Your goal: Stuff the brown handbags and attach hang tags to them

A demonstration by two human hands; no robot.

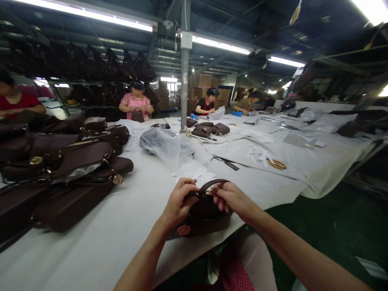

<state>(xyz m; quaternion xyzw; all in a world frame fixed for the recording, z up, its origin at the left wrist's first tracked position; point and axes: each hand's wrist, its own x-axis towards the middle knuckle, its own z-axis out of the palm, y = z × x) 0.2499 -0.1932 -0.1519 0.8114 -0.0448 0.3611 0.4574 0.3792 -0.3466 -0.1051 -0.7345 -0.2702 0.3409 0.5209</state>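
Observation:
A dark brown handbag (209, 226) lies at the table's front edge, right before me. A round metal charm (183, 230) hangs at its left end. My left hand (181, 200) is closed around the bag's handle on the left side. On the right, my right hand (226, 196) has its fingers pinched near a small gold-coloured metal fitting (208, 193) at the top of the bag, under the arched handle (212, 184). Exactly what those fingertips grip is hidden. Behind the bag lies a scatter of small white pieces (197, 171).
Brown handbags (75, 173) are piled on the left. A clear plastic bag (166, 145) rests near the post (184, 72). Yellow-handled scissors (277, 163) and a black tag (230, 165) lie to the right on the white-covered table (136, 226). Several people sit across it.

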